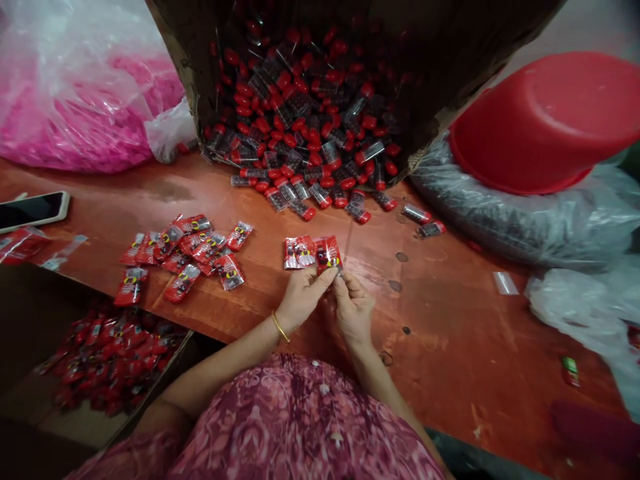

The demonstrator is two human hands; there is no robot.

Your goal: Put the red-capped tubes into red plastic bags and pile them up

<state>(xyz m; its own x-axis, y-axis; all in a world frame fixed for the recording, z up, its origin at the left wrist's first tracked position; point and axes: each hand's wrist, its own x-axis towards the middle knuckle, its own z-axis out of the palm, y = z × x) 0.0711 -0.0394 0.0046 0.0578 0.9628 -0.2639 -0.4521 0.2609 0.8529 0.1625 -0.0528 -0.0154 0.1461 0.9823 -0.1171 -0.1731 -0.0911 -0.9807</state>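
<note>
Both my hands meet at the near side of the table, pinching the lower edge of a red printed packet [329,253]. My left hand [303,297], with a gold bangle at the wrist, has its thumb across the packet's bottom corner. Fingers of my right hand [354,310] close on the same edge from the right. Whatever is inside the packet is partly hidden by my fingers. Just beyond my left hand lie more red packets [299,253], flat on the table. To the left is a loose heap of filled red packets [193,250].
A tipped cardboard box [187,63] spills small clear tubes with red caps [300,133]. An open carton [165,363] below left holds red packets. A red tub [545,127] rests on a plastic sack [475,213]. A phone [35,210] and pink bag [85,127] stand left.
</note>
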